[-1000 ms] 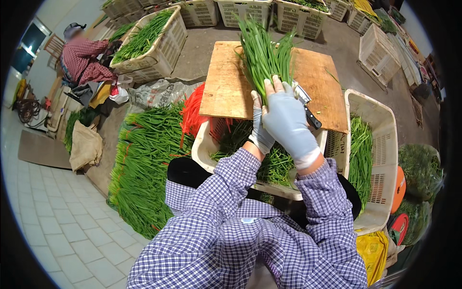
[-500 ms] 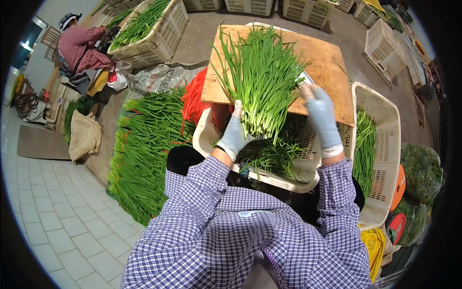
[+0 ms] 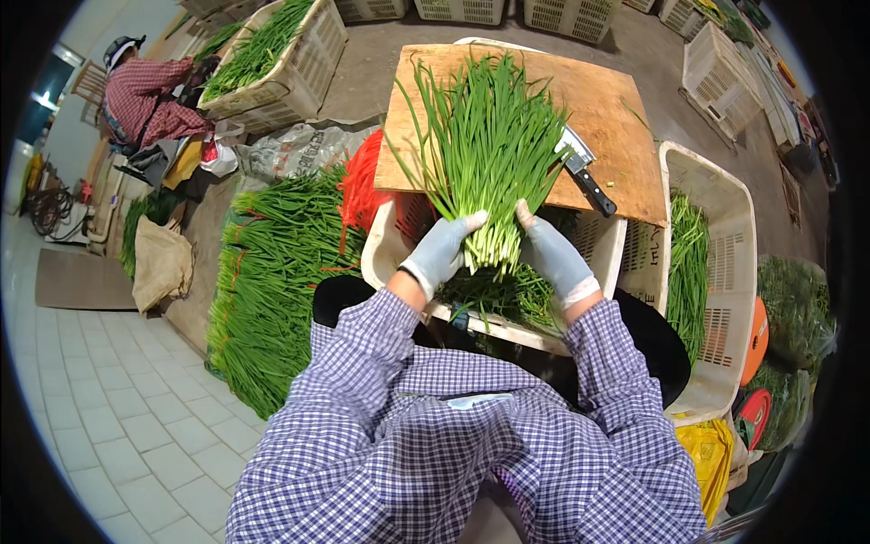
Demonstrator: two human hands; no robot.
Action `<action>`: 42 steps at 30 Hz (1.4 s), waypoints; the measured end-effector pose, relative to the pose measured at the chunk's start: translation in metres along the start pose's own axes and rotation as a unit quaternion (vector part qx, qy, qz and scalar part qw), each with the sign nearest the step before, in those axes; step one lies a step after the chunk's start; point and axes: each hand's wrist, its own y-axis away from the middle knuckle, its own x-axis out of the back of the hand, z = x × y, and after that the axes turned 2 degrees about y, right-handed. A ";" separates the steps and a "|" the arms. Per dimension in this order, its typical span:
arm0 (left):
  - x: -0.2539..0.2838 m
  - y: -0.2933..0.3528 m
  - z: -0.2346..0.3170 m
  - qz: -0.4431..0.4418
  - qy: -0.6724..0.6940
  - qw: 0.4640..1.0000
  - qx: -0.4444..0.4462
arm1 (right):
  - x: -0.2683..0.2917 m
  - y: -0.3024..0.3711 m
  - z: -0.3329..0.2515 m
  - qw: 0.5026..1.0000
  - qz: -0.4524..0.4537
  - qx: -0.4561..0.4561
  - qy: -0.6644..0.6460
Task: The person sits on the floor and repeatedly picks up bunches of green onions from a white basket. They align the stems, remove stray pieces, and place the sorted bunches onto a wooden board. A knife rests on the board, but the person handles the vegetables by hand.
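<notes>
A thick bunch of green garlic chives lies on a wooden board, its pale cut ends hanging over the near edge. My left hand, in a grey-blue glove with bare fingertips, grips the bunch's left side near those ends. From the right side my gloved right hand closes on the same ends, thumb on top. A knife with a black handle rests on the board to the right, partly under the leaves. Below the board, a white crate contains loose green leaves.
Tied chive bundles are heaped on the left beside red plastic strands. A long white crate with chives stands at right. Back left, another person sits by a full crate. More crates line the back.
My right hand has left the knife on the board and moved down and left onto the chives' pale ends. My left hand still holds the bunch.
</notes>
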 end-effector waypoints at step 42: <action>-0.051 -0.069 0.150 -0.143 -0.326 0.933 -0.059 | -0.025 -0.049 -0.158 0.946 0.019 0.181 0.268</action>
